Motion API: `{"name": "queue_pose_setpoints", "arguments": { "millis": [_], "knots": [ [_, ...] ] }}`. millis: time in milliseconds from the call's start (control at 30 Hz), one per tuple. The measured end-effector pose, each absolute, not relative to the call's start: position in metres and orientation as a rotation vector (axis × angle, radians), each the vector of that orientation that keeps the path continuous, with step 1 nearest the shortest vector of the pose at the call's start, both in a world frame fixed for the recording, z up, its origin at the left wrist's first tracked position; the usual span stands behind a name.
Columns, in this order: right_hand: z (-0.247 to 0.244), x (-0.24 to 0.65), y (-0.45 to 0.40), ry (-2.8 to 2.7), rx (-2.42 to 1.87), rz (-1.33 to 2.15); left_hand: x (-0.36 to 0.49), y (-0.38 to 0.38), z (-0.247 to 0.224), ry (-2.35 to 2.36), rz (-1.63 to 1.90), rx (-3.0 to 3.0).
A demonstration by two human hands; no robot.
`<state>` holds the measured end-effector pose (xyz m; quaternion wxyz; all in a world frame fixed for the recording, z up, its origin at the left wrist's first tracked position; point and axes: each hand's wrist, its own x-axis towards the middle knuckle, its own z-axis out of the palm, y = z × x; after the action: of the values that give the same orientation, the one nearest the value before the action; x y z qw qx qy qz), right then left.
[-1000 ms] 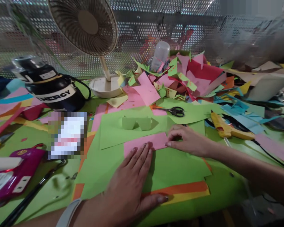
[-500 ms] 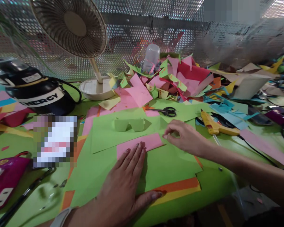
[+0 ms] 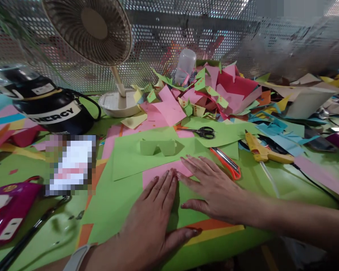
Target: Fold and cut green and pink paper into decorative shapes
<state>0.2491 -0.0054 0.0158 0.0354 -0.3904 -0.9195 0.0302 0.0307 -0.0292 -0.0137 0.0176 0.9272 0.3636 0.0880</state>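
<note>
Both my hands lie on a folded-looking strip of pink paper (image 3: 161,168) over green sheets (image 3: 124,199). My left hand (image 3: 152,210) is flat, fingertips on the strip's lower edge, thumb stretched to the right. Beside it, my right hand (image 3: 207,184) has its fingers spread across the strip's right part, which they partly hide. Just beyond stands a green paper cutout shaped like glasses (image 3: 157,146). An orange utility knife (image 3: 226,162) lies right of my right hand. Scissors with black handles (image 3: 205,131) rest farther back.
A yellow glue gun (image 3: 261,150) with its cord lies at the right. Paper scraps (image 3: 209,86) are heaped at the back. A fan (image 3: 117,81), a black bottle (image 3: 56,109) and a purple device (image 3: 14,210) stand or lie leftward. Orange and yellow sheets stick out under the green paper.
My right hand has come left and down onto the pink strip, its curled fingers now spread. The orange knife it covered is now visible. My left hand stays on the paper.
</note>
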Motion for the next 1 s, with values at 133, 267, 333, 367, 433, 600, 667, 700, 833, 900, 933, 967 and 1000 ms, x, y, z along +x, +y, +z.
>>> {"name": "queue_pose_setpoints", "arguments": {
  "millis": [133, 267, 333, 367, 433, 600, 667, 700, 833, 900, 933, 967, 1000],
  "knots": [
    [0.014, 0.257, -0.006, -2.773, -1.231, 0.086, 0.03, -0.029, -0.016, 1.141, 0.291, 2.882],
    [0.01, 0.267, -0.008, -2.764, -1.292, 0.089, 0.031, -0.029, -0.015, 1.139, 0.301, 2.913],
    [0.009, 0.271, -0.009, -2.771, -1.3, 0.085, 0.031, -0.029, -0.013, 1.143, 0.306, 2.918],
    [0.009, 0.272, -0.009, -2.774, -1.3, 0.083, 0.031, -0.029, -0.013, 1.143, 0.308, 2.918],
    [0.009, 0.274, -0.009, -2.78, -1.311, 0.09, 0.032, -0.029, -0.012, 1.141, 0.305, 2.911],
    [0.013, 0.271, -0.008, -2.766, -1.318, 0.097, 0.031, -0.031, -0.013, 1.153, 0.303, 2.882],
    [0.013, 0.268, -0.008, -2.754, -1.277, 0.1, 0.031, -0.031, -0.014, 1.165, 0.283, 2.864],
    [0.012, 0.267, -0.007, -2.751, -1.254, 0.105, 0.031, -0.032, -0.014, 1.166, 0.269, 2.852],
    [0.008, 0.264, -0.004, -2.728, -1.209, 0.122, 0.032, -0.032, -0.01, 1.155, 0.204, 2.768],
    [0.007, 0.264, 0.001, -2.709, -1.195, 0.132, 0.031, -0.03, -0.005, 1.15, 0.182, 2.72],
    [0.008, 0.264, 0.004, -2.698, -1.185, 0.149, 0.03, -0.028, -0.003, 1.151, 0.177, 2.695],
    [0.009, 0.263, 0.007, -2.685, -1.173, 0.177, 0.028, -0.025, 0.0, 1.158, 0.185, 2.669],
    [0.009, 0.262, 0.01, -2.667, -1.164, 0.215, 0.026, -0.021, 0.002, 1.171, 0.203, 2.639]
  ]
}}
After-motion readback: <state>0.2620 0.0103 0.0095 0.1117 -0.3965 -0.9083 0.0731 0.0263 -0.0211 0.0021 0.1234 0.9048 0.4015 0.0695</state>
